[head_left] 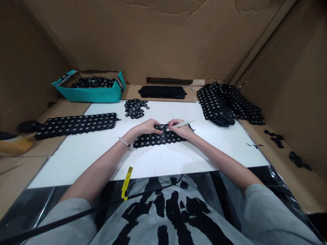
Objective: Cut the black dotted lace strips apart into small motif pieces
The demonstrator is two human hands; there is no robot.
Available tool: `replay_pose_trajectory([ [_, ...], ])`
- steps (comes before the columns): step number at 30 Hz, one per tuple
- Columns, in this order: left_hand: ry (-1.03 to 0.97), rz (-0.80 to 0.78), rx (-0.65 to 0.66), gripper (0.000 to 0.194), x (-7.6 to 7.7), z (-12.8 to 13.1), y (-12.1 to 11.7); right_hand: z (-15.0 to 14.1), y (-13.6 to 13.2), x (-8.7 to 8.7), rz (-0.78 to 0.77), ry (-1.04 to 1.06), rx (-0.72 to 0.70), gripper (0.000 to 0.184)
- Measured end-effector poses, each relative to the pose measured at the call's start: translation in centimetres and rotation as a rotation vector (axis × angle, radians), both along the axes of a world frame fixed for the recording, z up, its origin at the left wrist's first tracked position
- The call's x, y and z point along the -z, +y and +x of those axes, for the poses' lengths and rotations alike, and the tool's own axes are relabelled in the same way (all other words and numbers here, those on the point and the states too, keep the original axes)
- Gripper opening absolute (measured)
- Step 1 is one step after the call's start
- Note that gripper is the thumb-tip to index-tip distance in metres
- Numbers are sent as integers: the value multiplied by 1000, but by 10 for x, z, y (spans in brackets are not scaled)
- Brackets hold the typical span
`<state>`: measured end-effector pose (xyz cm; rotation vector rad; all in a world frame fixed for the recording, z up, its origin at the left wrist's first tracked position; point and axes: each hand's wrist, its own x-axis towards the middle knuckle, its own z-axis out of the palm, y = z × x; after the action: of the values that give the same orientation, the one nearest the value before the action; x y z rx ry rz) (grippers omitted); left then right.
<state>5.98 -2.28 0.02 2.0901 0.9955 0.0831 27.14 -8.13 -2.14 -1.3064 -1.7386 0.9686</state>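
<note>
The black dotted strip [150, 140] lies in front of me, near the middle of the white bench [102, 149]. My right grip [176, 127] is closed round a slim white tool [187, 123], held like a pen, its lower end down at the strip. My left grip [147, 127] rests on the strip's far edge, thumb over the dots; I cannot tell whether it pinches. Just beyond it sits a loose heap of small rounds [135, 109]. A longer dotted strip [79, 125] lies off to my left, a stack of dotted strips [213, 102] to my right. Farther back are a black bundle [162, 92] and a teal-sided box [89, 95] holding more rounds, before a cardboard wall [166, 44].
</note>
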Motion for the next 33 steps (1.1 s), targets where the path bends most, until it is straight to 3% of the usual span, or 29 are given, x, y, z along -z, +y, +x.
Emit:
replay_pose_trajectory([
  [8, -60, -99, -23, 35, -2, 0, 1, -2, -2, 0, 36, -33, 17, 12],
  [12, -85, -209, 141, 35, -4, -8, 10, -13, -7, 1, 167, -189, 37, 12],
  [15, -53, -158, 205, 35, -7, -10, 12, -13, -7, 1, 230, -257, 37, 12],
  [22, -48, 130, -57, 37, -1, 2, -3, 15, 7, -2, -35, -65, 2, 10],
  [26, -90, 82, -42, 38, 2, 3, -2, 5, 5, -1, -14, 113, 13, 15],
  [33, -159, -51, -48, 39, 3, -4, 4, -5, 0, 2, -5, 30, 100, 17],
])
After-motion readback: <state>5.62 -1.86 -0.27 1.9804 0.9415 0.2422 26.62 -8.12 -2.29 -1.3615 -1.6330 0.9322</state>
